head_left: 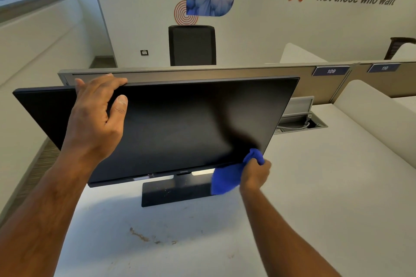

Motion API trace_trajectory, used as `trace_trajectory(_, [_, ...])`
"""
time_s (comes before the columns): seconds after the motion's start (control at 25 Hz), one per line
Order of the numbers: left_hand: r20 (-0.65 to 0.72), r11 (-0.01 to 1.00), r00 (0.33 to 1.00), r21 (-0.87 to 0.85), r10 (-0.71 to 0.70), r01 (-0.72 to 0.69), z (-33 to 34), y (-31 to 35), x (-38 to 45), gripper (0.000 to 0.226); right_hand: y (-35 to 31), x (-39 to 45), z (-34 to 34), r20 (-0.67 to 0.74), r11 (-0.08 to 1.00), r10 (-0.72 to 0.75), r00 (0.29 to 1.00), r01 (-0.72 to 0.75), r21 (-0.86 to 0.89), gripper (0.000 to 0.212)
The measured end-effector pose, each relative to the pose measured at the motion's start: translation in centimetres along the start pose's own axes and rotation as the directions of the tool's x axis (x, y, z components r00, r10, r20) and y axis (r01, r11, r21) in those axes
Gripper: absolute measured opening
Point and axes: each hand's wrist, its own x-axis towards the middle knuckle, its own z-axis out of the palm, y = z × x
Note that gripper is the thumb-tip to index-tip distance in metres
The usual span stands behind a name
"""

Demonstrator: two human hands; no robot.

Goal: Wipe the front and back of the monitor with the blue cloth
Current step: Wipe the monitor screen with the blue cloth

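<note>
A black monitor (pixel 180 123) with a dark screen stands on its flat black base (pixel 171 193) on a white desk, screen toward me. My left hand (pixel 96 114) grips its top edge left of centre, fingers curled over the back and thumb on the screen. My right hand (pixel 255 174) holds a bunched blue cloth (pixel 227 179) against the screen's lower right corner; part of the cloth hangs down below the bezel.
The white desk (pixel 304 186) has brown stains (pixel 144 236) near me. Behind the monitor runs a grey partition (pixel 225 72) with number tags, and an open cable tray (pixel 301 122) sits at right. A black chair (pixel 192 45) stands beyond. A cream divider (pixel 378 117) borders the right.
</note>
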Motion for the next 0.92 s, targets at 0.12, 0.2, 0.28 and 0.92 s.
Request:
trace_trajectory(0.12, [-0.010,1.000,1.000,-0.006,0.002,-0.002,0.1,0.1,0.0,0.040,1.0,-6.0,3.8,0.090,0.984,0.114,0.989,-0.125,0.128,0.026])
trace_trajectory(0.2, [-0.008,1.000,1.000,-0.010,0.001,-0.001,0.1,0.1,0.0,0.040,1.4,-10.0,5.3,0.219,0.959,0.191,0.957,-0.229,0.165,0.014])
trace_trajectory(0.28, [0.001,1.000,1.000,-0.004,0.002,-0.002,0.0,0.0,0.0,0.040,1.8,-11.0,6.1,0.289,0.936,0.263,0.921,-0.316,0.157,0.017])
trace_trajectory(0.92, [0.009,0.999,0.999,-0.017,-0.038,0.038,-0.4,0.9,0.2,0.039,-1.8,-1.7,1.6,0.057,0.887,0.353,0.934,-0.354,0.297,0.044])
